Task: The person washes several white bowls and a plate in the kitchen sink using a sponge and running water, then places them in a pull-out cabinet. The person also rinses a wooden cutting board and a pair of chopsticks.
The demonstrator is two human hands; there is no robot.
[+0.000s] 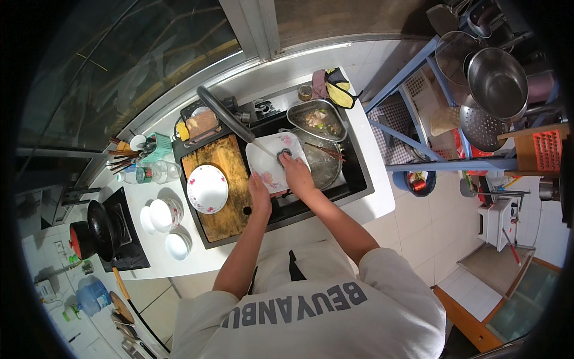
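Observation:
A white square plate with pink flowers (264, 155) is held tilted over the black sink (358, 179). My left hand (261, 190) grips its near left edge. In my right hand (294, 172), a dark scouring pad (284, 155) is pressed to the plate's face. Water runs onto the plate from the grey faucet (226, 114). Behind and right of the plate, a glass lid (325, 166) lies in the sink with brown chopsticks (325, 151) across it. A triangular strainer basket (293, 112) with food scraps sits at the sink's back right corner.
Left of the sink basin, a round flowered plate (207, 188) rests on a wooden cutting board (233, 179). Stacked bowls (163, 215), glass jars (166, 170) and a green utensil holder (159, 147) stand farther left. A blue metal rack (403, 107) rises on the right.

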